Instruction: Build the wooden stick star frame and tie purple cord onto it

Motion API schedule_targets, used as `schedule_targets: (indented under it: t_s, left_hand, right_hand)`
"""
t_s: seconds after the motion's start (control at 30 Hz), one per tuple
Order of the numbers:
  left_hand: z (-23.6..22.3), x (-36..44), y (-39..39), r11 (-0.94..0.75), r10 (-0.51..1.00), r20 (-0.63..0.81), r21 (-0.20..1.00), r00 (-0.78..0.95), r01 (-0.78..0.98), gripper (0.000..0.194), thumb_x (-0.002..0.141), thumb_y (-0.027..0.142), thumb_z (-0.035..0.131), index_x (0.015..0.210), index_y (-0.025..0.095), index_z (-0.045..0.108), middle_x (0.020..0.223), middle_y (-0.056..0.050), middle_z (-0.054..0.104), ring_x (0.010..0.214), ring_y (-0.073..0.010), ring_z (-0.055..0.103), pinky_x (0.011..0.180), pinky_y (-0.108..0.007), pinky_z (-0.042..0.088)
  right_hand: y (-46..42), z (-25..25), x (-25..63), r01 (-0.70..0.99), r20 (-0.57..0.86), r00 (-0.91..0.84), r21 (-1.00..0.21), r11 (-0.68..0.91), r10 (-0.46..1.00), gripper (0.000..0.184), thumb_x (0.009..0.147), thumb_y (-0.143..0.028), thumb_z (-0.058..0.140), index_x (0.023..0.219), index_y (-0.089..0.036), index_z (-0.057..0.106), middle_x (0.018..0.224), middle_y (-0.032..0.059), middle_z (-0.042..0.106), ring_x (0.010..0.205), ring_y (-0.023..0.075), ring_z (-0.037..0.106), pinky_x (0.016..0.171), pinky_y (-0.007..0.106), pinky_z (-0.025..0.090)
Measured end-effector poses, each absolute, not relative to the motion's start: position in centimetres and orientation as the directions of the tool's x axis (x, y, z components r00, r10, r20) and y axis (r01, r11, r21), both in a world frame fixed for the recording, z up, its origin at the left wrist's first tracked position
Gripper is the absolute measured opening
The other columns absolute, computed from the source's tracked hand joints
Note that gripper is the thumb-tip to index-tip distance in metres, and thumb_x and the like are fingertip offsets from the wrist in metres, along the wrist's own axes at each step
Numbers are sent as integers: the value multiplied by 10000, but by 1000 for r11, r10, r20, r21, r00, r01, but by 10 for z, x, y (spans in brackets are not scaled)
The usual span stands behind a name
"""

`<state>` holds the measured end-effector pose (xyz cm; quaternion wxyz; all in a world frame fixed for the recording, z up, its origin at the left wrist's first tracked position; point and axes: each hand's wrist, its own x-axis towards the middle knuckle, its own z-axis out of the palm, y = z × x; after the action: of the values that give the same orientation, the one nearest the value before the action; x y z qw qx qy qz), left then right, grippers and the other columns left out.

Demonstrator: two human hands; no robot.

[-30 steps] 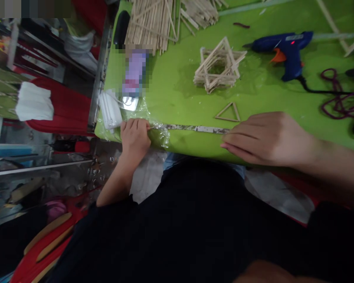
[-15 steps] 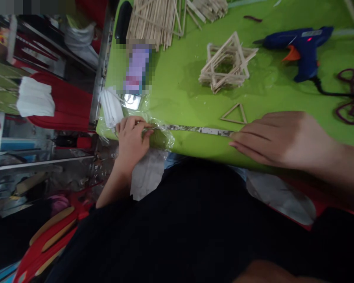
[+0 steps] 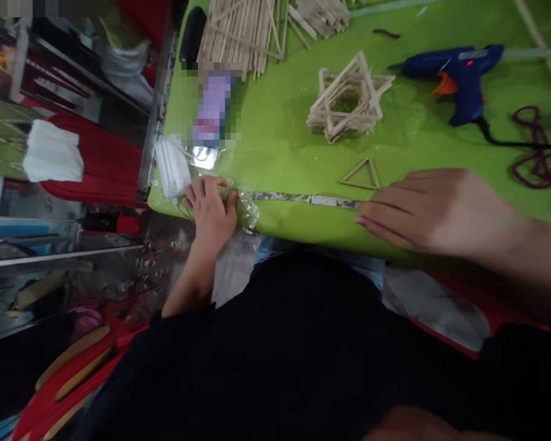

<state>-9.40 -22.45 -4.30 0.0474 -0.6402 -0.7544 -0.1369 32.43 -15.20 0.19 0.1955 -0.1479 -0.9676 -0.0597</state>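
Note:
My right hand (image 3: 422,211) pinches the right end of a narrow strip with a mottled grey and white pattern (image 3: 307,198). The strip runs left along the near edge of the green table (image 3: 284,162). At its left end, my left hand (image 3: 211,208) rests on the table edge with thumb and fingers apart, touching crinkled clear plastic (image 3: 249,211). Whether the strip's left end lies under the plastic, I cannot tell. A small stick triangle (image 3: 371,173) lies just above my right fingers. Farther back sits a star-shaped stack of wooden sticks (image 3: 328,116).
A blue glue gun (image 3: 468,79) with a lit red light lies at the right, near a dark red cord (image 3: 530,153). Loose wooden sticks (image 3: 239,37) are heaped at the back. A phone (image 3: 215,104) and a white face mask (image 3: 172,165) lie at the left.
My left thumb and fingers have spread apart from their earlier pinch near the strip's left end. The right hand keeps its hold on the strip. The view has shifted slightly.

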Motion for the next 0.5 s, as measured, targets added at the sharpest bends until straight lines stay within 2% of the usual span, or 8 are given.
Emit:
schedule_targets:
  t_s: [0.07,0.17,0.27,0.37,0.47,0.5]
  left_hand:
    - [-48,-90,-231,192,909,342,157,-236,969,265,1092,454,739,1198,212,711,1365,-187,673,1340,-425,588,1152,-629,457]
    - [-53,-86,-243,203,878,413,137,-243,969,338,1139,536,682,1100,213,775,1310,-159,677,1309,-385,566,1159,-635,407]
    - [-55,-85,-255,139,907,387,101,-167,985,337,1180,470,612,1231,261,872,1339,-147,694,1282,-364,540,1113,-632,383]
    - [-54,-82,-263,122,912,380,111,-156,986,314,1163,431,640,1320,318,888,1387,-148,713,1285,-388,544,1098,-628,382]
    - [-50,-80,-266,123,929,330,154,-168,980,340,1166,434,636,1357,289,876,1420,-168,694,1327,-401,544,1113,-633,397]
    - [-50,-79,-267,116,937,311,161,-162,980,360,1170,452,630,1377,277,867,1433,-175,677,1343,-400,537,1118,-638,403]
  right_hand:
    - [-153,3,325,304,392,-886,92,948,247,205,1135,-244,773,933,-211,763,875,50,792,700,209,551,669,423,428]
    - [-154,2,325,306,399,-879,48,951,262,240,1132,-253,770,894,-233,741,865,36,781,706,210,559,675,428,424]
    - [-155,1,324,298,399,-878,22,954,265,252,1121,-259,775,875,-242,724,835,29,764,701,217,572,666,436,432]
    - [-155,2,323,298,386,-883,26,954,265,240,1116,-255,777,880,-249,732,837,27,771,700,220,595,657,440,455]
    - [-154,4,323,293,379,-892,68,954,247,237,1115,-266,787,882,-252,747,841,20,786,693,216,611,638,435,479]
    - [-154,4,322,309,374,-886,39,950,273,240,1118,-284,789,882,-253,756,844,18,792,693,211,614,637,431,481]
